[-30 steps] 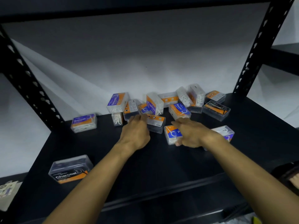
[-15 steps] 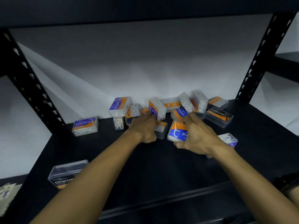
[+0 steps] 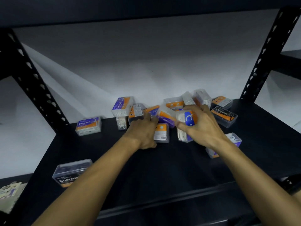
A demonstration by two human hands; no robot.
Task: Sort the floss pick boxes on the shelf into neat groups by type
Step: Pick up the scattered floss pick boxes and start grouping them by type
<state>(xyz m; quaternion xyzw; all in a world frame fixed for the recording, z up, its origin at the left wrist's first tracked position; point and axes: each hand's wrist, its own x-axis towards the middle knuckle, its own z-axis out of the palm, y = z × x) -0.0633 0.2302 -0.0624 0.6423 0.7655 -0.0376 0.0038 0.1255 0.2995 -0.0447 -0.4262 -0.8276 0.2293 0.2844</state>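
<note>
- right hand [image 3: 202,128] has fingers curled round a blue-label floss box [image 3: 187,119], lifted over the pile [image 3: 175,111] at the shelf [image 3: 162,168] back
- left hand [image 3: 144,132] is on the pile, finger state can't tell

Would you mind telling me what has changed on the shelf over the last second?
The right hand has picked up the blue-and-orange box, which lay flat, and now grips it above the pile. The left hand stays on the pile; the Smooth box and near Charcoal box are unmoved.

Clear floss pick boxes [image 3: 172,111] with orange-purple and black labels lie jumbled at the shelf [image 3: 162,168] back.
</note>
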